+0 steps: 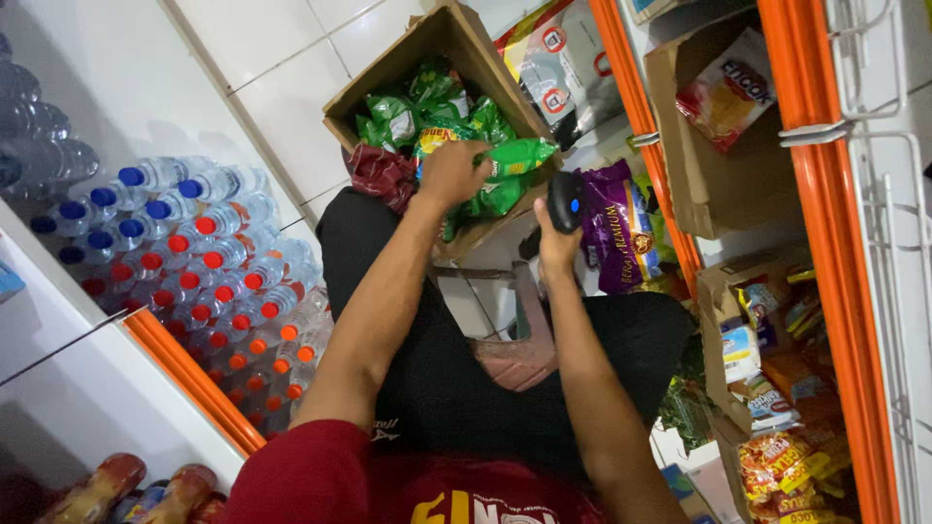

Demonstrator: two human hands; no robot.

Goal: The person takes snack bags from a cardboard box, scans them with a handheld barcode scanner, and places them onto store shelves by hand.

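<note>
One green packet (pixel 519 155) between left fingers (pixel 481 160).

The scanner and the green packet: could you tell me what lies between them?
Nothing: in the head view, the scanner in the right hand nearly touches the green packet.

Capped water bottles (pixel 209 281), purple snack bag (pixel 621 228), orange shelf frames (pixel 840 291), white tiled floor (pixel 262 58)

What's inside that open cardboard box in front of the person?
The cardboard box holds green snack packets. The left hand grips one green packet at its edge. Whatever lies beneath the top packets is covered.
</note>
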